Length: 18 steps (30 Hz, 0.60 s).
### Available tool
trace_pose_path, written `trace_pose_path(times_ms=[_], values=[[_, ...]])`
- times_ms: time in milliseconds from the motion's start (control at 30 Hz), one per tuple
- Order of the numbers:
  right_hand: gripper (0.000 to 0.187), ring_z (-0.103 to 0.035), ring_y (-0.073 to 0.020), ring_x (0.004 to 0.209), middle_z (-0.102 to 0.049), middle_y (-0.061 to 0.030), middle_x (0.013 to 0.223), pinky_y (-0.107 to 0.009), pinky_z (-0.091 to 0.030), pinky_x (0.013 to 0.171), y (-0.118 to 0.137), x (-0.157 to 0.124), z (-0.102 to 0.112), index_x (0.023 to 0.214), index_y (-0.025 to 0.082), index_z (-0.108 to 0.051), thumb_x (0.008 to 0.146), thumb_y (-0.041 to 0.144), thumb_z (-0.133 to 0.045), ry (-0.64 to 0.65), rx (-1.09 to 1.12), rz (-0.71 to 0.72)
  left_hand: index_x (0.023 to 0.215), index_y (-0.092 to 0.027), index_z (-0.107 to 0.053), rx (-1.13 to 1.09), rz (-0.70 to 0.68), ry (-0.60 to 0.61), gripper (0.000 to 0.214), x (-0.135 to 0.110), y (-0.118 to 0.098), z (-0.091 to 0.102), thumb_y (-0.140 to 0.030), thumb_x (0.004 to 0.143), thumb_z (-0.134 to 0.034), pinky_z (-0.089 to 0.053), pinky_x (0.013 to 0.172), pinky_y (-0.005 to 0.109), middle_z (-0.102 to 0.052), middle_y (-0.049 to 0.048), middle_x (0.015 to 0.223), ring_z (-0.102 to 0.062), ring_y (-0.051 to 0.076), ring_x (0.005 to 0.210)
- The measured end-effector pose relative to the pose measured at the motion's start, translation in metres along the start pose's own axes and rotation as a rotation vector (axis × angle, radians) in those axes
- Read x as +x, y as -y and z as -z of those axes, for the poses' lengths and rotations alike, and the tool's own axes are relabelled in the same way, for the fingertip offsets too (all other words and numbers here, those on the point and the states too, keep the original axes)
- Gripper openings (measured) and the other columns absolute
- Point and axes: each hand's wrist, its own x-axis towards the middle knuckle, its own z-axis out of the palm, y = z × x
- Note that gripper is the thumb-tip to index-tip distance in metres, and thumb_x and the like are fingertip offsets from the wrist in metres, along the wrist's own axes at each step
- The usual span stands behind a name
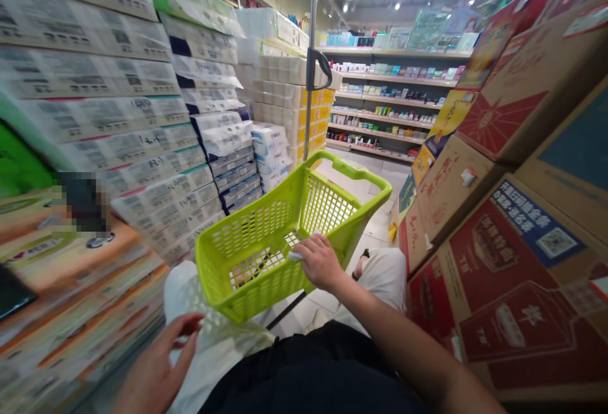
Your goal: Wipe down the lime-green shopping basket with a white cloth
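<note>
In front of me stands a lime-green plastic shopping basket [247, 303] with perforated sides, tilted and apparently carried on a thin metal frame. My right hand [319, 261] is closed over the basket's near right rim, pinching a small white wad [294, 256] that looks like a cloth or tissue. My left hand [166, 357] is low on the left, near my pale trouser leg, its thumb and fingers apart and slightly curled with nothing visible in them. A few small dark shapes show through or on the basket's slotted floor; I cannot tell which.
Wrapped paper packs [118, 116] are stacked high on the left, beside orange-printed packs [95, 275]. Cardboard cartons [503, 256] rise close on the right. A metal pole [311, 21] with a black handle stands behind the basket. Shelves of small boxes [394, 72] line the back.
</note>
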Motion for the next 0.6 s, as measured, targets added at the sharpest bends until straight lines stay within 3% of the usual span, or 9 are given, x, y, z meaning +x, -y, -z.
trace_pose_path(times_ms=[133,200,300,433,533,600], values=[[0.026,-0.054,-0.0208,0.103,-0.066,-0.0036,0.101,-0.037,-0.033,0.104,-0.033,-0.010,0.024,0.102,0.025,-0.064,0.084,0.011,-0.051,-0.062,-0.025,-0.048,0.123,-0.024,-0.054,-0.099,-0.320,-0.007,0.036,0.041,-0.062,-0.038,-0.035,0.090,-0.043,-0.049,0.099,0.043,-0.062,0.0090,0.120,-0.060,0.024,0.110],[0.028,-0.052,-0.0219,0.109,-0.066,-0.0041,0.103,-0.040,-0.029,0.109,-0.058,-0.013,0.038,0.103,0.025,-0.064,0.084,0.010,-0.050,-0.150,-0.076,-0.134,0.130,-0.021,-0.049,-0.087,-0.351,-0.032,0.043,0.053,-0.087,-0.060,-0.029,0.088,-0.044,-0.045,0.103,0.043,-0.059,0.0114,0.125,-0.056,0.025,0.118],[0.024,-0.051,-0.0227,0.111,-0.066,-0.0051,0.100,-0.041,-0.027,0.110,-0.073,-0.011,0.046,0.099,0.023,-0.064,0.085,0.011,-0.049,-0.270,-0.117,-0.259,0.127,-0.018,-0.051,0.015,-0.315,-0.072,0.043,0.059,-0.103,-0.088,-0.026,0.085,-0.047,-0.045,0.099,0.045,-0.061,0.0132,0.121,-0.057,0.027,0.114],[0.016,-0.053,-0.0213,0.091,-0.065,-0.0040,0.085,-0.039,-0.034,0.102,-0.034,-0.004,0.019,0.088,0.022,-0.065,0.085,0.014,-0.052,-0.186,-0.058,-0.243,0.116,-0.019,-0.057,0.172,-0.335,-0.039,0.033,0.057,-0.103,-0.106,-0.026,0.085,-0.050,-0.040,0.098,0.047,-0.069,0.0101,0.106,-0.063,0.027,0.099],[0.017,-0.053,-0.0199,0.094,-0.066,-0.0026,0.091,-0.036,-0.035,0.101,0.000,-0.004,-0.001,0.093,0.023,-0.065,0.085,0.015,-0.053,-0.111,0.027,-0.090,0.115,-0.019,-0.058,0.199,-0.362,-0.042,0.033,0.058,-0.100,-0.105,-0.023,0.083,-0.050,-0.041,0.093,0.043,-0.071,0.0091,0.103,-0.063,0.025,0.094],[0.021,-0.054,-0.0191,0.098,-0.067,-0.0019,0.097,-0.036,-0.033,0.104,0.003,-0.006,-0.002,0.098,0.024,-0.064,0.084,0.014,-0.053,-0.104,0.049,-0.044,0.114,-0.019,-0.059,0.207,-0.379,-0.043,0.033,0.061,-0.097,-0.102,-0.023,0.083,-0.050,-0.041,0.090,0.041,-0.071,0.0089,0.102,-0.063,0.025,0.093]])
